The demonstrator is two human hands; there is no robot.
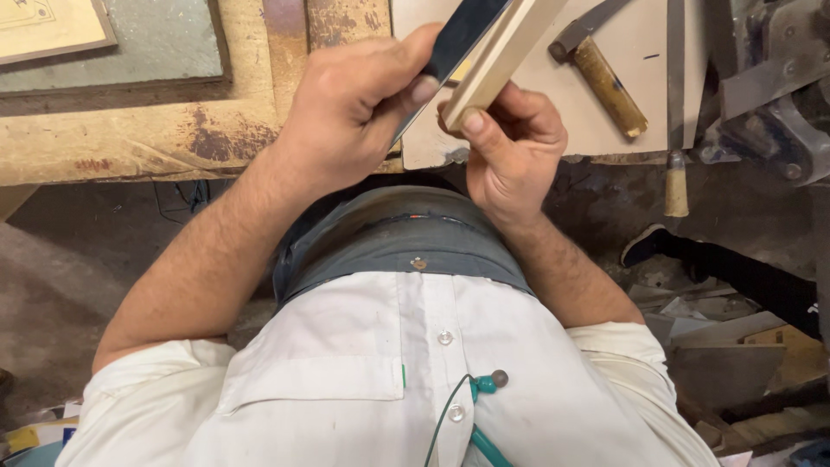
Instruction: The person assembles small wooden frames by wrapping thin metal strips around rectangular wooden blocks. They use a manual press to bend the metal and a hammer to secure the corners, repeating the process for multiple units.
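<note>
Between your two sets of fingertips, just above the bench edge, you hold a pale wooden strip [497, 60] and a dark flat blade [450, 47] side by side. Your right hand [510, 151] is curled shut around the near end of the strip, thumb pressed against its cut end and the other fingers wrapped behind it, so the strip slants up and away from your knuckles. Your left hand [354, 108] is closed on the blade, thumb lying along its near face and the forefinger bent over the top, with the blade's edge laid against the strip's long side just beyond your right thumb. Judging by this, the blade is set to the wood and the work is under way, but no shavings or fresh cut show, so you cannot tell how much is done or left. The strip looks smooth, straight and light cream, square at its end. Beyond your right fingers a hammer [605, 73] with a yellowish handle lies on a pale board [640, 121], and a slim tool with a wooden grip [676, 173] hangs over the board's edge.
</note>
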